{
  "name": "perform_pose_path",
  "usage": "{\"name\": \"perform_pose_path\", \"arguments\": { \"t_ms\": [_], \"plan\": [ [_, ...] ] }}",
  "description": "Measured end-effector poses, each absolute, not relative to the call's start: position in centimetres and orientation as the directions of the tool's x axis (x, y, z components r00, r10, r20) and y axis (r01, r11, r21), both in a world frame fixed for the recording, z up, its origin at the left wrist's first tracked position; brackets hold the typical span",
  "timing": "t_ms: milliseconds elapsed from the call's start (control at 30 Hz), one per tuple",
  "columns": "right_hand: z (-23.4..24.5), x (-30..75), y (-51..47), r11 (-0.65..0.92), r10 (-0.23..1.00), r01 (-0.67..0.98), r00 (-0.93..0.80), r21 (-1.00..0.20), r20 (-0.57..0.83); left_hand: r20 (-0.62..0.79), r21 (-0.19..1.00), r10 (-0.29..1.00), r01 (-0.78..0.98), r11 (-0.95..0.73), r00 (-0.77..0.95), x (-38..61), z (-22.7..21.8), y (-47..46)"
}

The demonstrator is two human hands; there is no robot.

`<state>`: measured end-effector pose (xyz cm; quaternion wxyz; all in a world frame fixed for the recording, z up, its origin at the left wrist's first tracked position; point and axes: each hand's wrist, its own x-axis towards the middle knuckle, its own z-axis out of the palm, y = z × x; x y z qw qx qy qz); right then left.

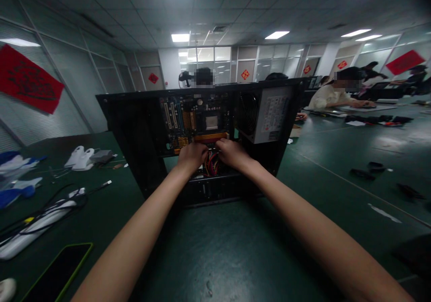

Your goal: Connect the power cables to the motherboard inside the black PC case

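An open black computer case (pixel 134 126) stands on the green table in front of me, with its motherboard (pixel 188 122) facing me and a grey power supply (pixel 266 113) at the right. My left hand (pixel 191 156) and my right hand (pixel 231 153) reach into the case side by side, just below the red and yellow memory slots (pixel 211 137). Both hands are closed, fingers curled down over something at the lower edge of the board that I cannot make out. Red and coloured wires (pixel 212 163) hang between the two hands.
A phone with a green edge (pixel 57 273) lies near left. White gear with black cables (pixel 37 221) and white items (pixel 81 157) lie on the left. Small black parts (pixel 370 169) are scattered right. A person sits at the far right table (pixel 332 96).
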<state>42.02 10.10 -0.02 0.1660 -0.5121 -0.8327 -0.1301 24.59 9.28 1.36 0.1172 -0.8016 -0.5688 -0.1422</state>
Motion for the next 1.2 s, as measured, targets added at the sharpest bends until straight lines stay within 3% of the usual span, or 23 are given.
{"name": "perform_pose_path", "arguments": {
  "t_ms": [367,867,1200],
  "plan": [
    [0.04,42.15,10.41,0.302,0.906,0.953,-0.274,-0.038,0.321,0.354,-0.037,0.880,0.945,-0.326,0.318,24.63,1.46,9.45],
    [0.07,42.22,11.06,0.349,0.902,0.936,-0.320,-0.053,0.290,0.348,-0.069,0.862,0.927,-0.369,0.369,24.71,1.42,9.78],
    [0.38,42.04,10.82,0.359,0.893,0.933,-0.338,-0.016,0.297,0.348,-0.009,0.865,0.924,-0.383,0.362,24.82,1.24,10.00]
  ]
}}
